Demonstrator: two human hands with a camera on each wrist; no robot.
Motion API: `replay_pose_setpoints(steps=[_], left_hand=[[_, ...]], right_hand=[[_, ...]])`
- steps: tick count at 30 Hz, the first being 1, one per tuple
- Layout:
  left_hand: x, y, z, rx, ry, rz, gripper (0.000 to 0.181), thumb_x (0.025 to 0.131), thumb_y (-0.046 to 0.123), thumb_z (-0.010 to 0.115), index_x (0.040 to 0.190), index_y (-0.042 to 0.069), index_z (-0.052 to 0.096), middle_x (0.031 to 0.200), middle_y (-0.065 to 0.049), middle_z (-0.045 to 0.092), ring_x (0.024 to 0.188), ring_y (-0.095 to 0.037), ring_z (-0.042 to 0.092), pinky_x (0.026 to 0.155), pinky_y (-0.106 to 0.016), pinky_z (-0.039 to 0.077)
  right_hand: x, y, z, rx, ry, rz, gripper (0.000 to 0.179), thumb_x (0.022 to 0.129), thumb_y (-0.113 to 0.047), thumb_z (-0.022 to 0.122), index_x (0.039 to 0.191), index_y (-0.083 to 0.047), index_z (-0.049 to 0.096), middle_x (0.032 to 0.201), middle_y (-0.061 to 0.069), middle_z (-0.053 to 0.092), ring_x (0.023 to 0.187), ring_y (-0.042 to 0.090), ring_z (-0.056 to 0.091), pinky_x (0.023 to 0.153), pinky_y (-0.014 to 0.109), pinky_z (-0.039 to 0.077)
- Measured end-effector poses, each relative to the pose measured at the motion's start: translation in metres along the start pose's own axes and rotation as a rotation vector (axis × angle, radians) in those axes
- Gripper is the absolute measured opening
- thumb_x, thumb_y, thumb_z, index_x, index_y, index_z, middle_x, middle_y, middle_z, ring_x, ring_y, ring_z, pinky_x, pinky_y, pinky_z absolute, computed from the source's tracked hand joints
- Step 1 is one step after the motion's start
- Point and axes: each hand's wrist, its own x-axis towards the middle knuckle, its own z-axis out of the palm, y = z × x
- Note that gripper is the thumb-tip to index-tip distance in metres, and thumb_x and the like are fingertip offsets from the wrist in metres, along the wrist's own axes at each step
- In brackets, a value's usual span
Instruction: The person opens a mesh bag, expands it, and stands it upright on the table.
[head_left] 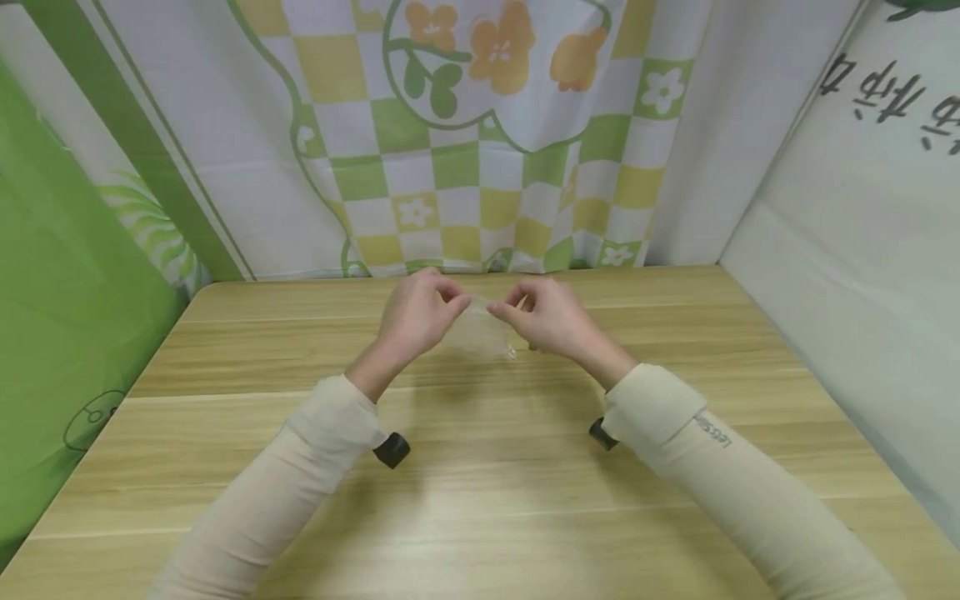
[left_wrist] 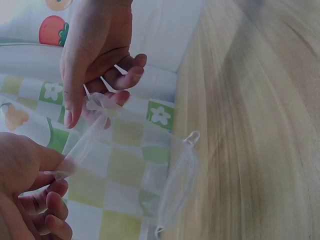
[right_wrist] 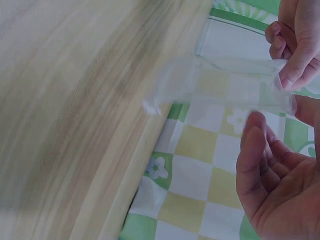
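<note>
A sheer, see-through bag point(head_left: 480, 332) hangs between the two hands above the table, its lower end close over the wood. My left hand point(head_left: 422, 312) pinches one upper corner between thumb and fingers. At the opposite upper corner, my right hand point(head_left: 551, 317) holds the edge with thumb and fingertips, the other fingers bent loosely. In the left wrist view the bag point(left_wrist: 135, 155) is stretched thin along its top edge, and a whitish strip point(left_wrist: 180, 185) with small loops at its ends runs along its bottom. The right wrist view shows the bag point(right_wrist: 220, 82) slightly gathered at its rim.
A wood-grain table point(head_left: 487, 500) lies below. Behind it hangs a checked, flowered curtain point(head_left: 465, 167); a green cloth point(head_left: 67, 292) covers the left side and a white cloth with writing point(head_left: 862, 250) the right. Black wrist cameras point(head_left: 392, 450) sit under the sleeve cuffs.
</note>
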Motion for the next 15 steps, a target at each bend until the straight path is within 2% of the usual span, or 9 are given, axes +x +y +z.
replay_pose_setpoints(steps=[3, 7, 11, 15], left_hand=[[-0.0005, -0.0020, 0.0004, -0.053, 0.010, -0.016, 0.017, 0.095, 0.024, 0.069, 0.097, 0.010, 0.078, 0.095, -0.002, 0.068, 0.079, -0.020, 0.060, 0.071, -0.036, 0.051], [-0.0007, -0.0038, 0.0001, -0.104, 0.000, -0.027, 0.013, 0.094, 0.022, 0.071, 0.095, 0.011, 0.077, 0.091, -0.002, 0.069, 0.073, -0.018, 0.059, 0.066, -0.034, 0.049], [-0.0012, -0.0044, -0.0012, -0.138, -0.015, -0.039, 0.009, 0.092, 0.019, 0.072, 0.093, 0.012, 0.076, 0.086, -0.002, 0.068, 0.070, -0.017, 0.057, 0.063, -0.032, 0.047], [-0.0019, -0.0046, -0.0024, -0.178, -0.037, -0.053, 0.004, 0.090, 0.014, 0.072, 0.091, 0.011, 0.074, 0.084, -0.002, 0.066, 0.072, -0.018, 0.058, 0.065, -0.032, 0.048]], right_hand=[[-0.0003, -0.0002, 0.0036, 0.054, -0.031, 0.003, 0.031, 0.097, -0.041, 0.067, 0.100, -0.011, 0.069, 0.076, 0.011, 0.070, 0.057, 0.026, 0.067, 0.050, 0.037, 0.055], [0.0001, -0.0010, 0.0064, 0.092, -0.046, -0.016, 0.021, 0.097, -0.027, 0.068, 0.099, -0.006, 0.071, 0.080, 0.016, 0.072, 0.059, 0.028, 0.068, 0.051, 0.036, 0.055], [0.0009, -0.0024, 0.0062, 0.078, -0.039, -0.025, 0.014, 0.097, -0.017, 0.069, 0.096, -0.004, 0.072, 0.076, 0.012, 0.070, 0.058, 0.025, 0.067, 0.051, 0.035, 0.056], [0.0015, -0.0050, 0.0047, 0.046, -0.035, -0.014, 0.012, 0.096, -0.016, 0.069, 0.093, -0.005, 0.071, 0.074, 0.007, 0.068, 0.057, 0.023, 0.065, 0.052, 0.034, 0.056]])
